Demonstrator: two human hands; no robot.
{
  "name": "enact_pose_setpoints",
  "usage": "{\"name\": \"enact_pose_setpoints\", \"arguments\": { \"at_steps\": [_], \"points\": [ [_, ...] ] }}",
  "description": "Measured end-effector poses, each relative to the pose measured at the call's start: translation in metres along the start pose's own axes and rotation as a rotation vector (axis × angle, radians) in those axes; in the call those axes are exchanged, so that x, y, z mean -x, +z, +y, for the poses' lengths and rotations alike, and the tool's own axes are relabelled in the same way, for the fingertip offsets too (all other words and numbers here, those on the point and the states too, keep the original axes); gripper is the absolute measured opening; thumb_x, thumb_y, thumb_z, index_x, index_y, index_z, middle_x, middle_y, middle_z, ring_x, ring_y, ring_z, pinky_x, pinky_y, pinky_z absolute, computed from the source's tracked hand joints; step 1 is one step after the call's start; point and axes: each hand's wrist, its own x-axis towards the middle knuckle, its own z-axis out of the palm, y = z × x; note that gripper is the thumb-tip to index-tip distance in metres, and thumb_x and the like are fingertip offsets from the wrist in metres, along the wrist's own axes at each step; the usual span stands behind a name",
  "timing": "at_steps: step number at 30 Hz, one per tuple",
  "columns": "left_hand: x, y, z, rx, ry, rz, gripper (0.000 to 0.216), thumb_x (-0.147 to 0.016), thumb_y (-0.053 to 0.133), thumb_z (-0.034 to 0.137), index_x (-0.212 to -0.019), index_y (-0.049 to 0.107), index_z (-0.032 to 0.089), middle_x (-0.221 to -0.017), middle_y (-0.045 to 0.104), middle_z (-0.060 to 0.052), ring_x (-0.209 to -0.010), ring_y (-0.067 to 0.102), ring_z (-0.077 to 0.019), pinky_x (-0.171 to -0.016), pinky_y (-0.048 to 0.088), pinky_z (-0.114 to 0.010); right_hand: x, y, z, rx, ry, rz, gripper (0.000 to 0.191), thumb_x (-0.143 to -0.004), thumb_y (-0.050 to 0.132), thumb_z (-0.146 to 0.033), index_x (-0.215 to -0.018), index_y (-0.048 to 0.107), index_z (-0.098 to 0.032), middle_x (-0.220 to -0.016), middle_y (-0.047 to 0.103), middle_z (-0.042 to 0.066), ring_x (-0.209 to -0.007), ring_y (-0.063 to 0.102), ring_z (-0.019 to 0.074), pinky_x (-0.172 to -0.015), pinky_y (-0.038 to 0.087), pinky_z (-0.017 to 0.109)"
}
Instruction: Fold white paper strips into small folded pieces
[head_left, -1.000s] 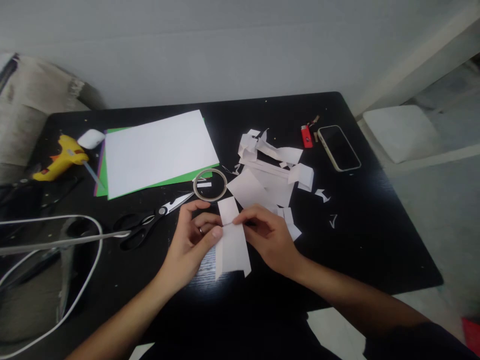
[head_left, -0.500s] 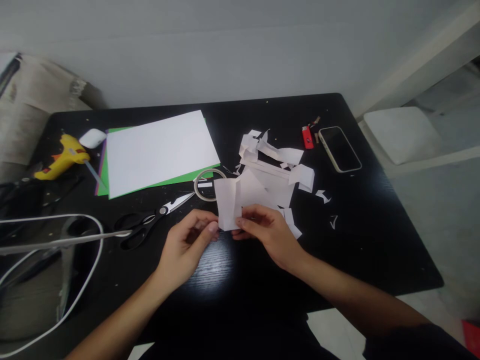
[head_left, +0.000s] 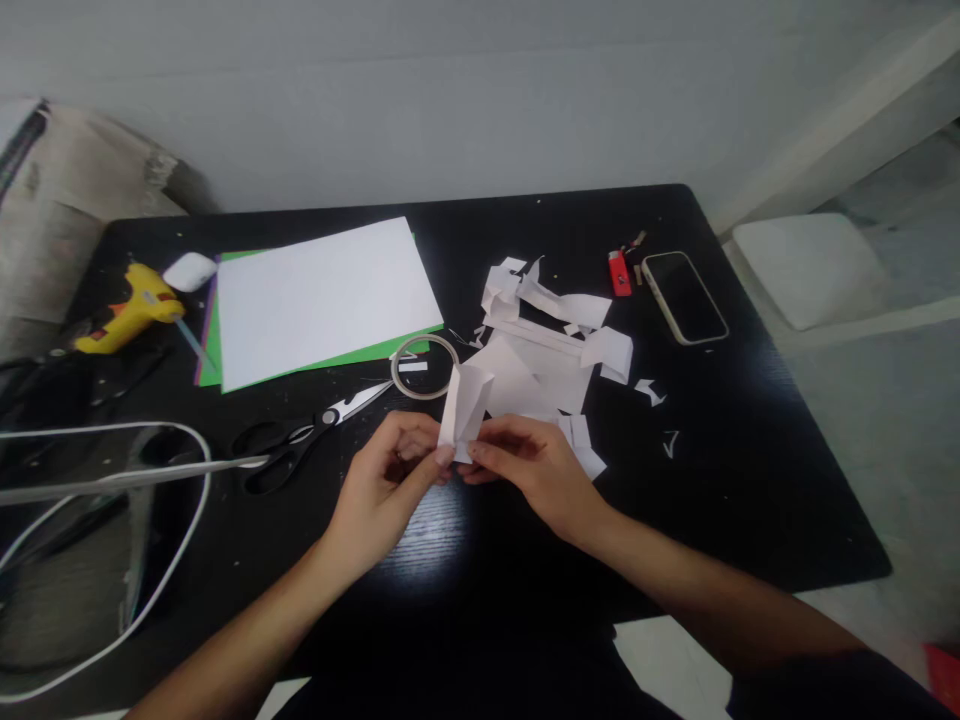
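Note:
A small folded piece of white paper [head_left: 465, 405] stands upright between my hands, above the front middle of the table. My left hand [head_left: 382, 480] pinches its lower left edge between thumb and fingers. On the lower right side, the thumb and fingers of my right hand [head_left: 540, 470] are closed on it too. Its two sides fold in toward each other, with a crease between them. Just behind it lie white paper scraps [head_left: 551, 365], some folded, and a roll of tape [head_left: 424, 390]. Black-handled scissors [head_left: 311, 435] rest left of my left hand.
White sheets [head_left: 322, 300] lie over green paper [head_left: 352, 355] at the back left. Beside them are a yellow glue gun [head_left: 139, 315] and a white case [head_left: 190, 271]. A red lighter [head_left: 619, 273] and a phone [head_left: 684, 297] lie back right. A white cable [head_left: 199, 500] loops at the left.
The paper's sides have folded inward, so it looks narrower. My left thumb has moved right and now presses on its lower left edge. My right hand has barely moved.

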Motion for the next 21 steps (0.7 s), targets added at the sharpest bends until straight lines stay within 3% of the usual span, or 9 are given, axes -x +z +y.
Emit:
{"name": "enact_pose_setpoints", "arguments": {
  "at_steps": [6, 14, 18, 21],
  "points": [
    [-0.0005, 0.0003, 0.0036, 0.048, -0.019, 0.003, 0.006, -0.095, 0.074, 0.019, -0.096, 0.069, 0.018, -0.075, 0.075, 0.001, -0.067, 0.072, -0.0110, -0.067, 0.059, -0.019, -0.0004, -0.0013, 0.0024, 0.016, -0.029, -0.040, 0.021, -0.080, 0.091, -0.035, -0.094, 0.083, -0.023, -0.087, 0.081, 0.001, -0.083, 0.080, 0.0189, -0.086, 0.069, 0.038],
    [0.0012, -0.0046, 0.0049, -0.005, -0.045, 0.010, 0.006, -0.095, 0.071, 0.020, -0.093, 0.077, 0.021, -0.077, 0.073, 0.001, -0.065, 0.066, -0.0092, -0.059, 0.050, -0.016, 0.0014, -0.0020, 0.0004, 0.127, -0.170, -0.022, 0.006, -0.086, 0.084, -0.027, -0.092, 0.085, -0.028, -0.090, 0.083, -0.001, -0.084, 0.080, 0.0176, -0.083, 0.068, 0.034],
    [0.0030, -0.0077, 0.0072, -0.038, -0.102, -0.010, 0.015, -0.101, 0.065, 0.029, -0.100, 0.078, 0.022, -0.085, 0.077, -0.002, -0.070, 0.066, -0.0112, -0.061, 0.049, -0.018, 0.0049, -0.0030, -0.0018, 0.147, -0.220, -0.023, 0.010, -0.091, 0.076, -0.025, -0.095, 0.085, -0.029, -0.094, 0.084, -0.001, -0.089, 0.080, 0.0170, -0.086, 0.067, 0.033],
    [0.0039, -0.0059, 0.0088, -0.062, -0.082, 0.002, 0.011, -0.097, 0.070, 0.030, -0.098, 0.077, 0.021, -0.083, 0.075, -0.001, -0.065, 0.062, -0.0103, -0.058, 0.047, -0.018, 0.0068, -0.0031, -0.0018, 0.195, -0.245, -0.026, 0.012, -0.093, 0.074, -0.028, -0.097, 0.085, -0.028, -0.096, 0.083, 0.001, -0.091, 0.079, 0.0173, -0.087, 0.066, 0.032]
  ]
}}
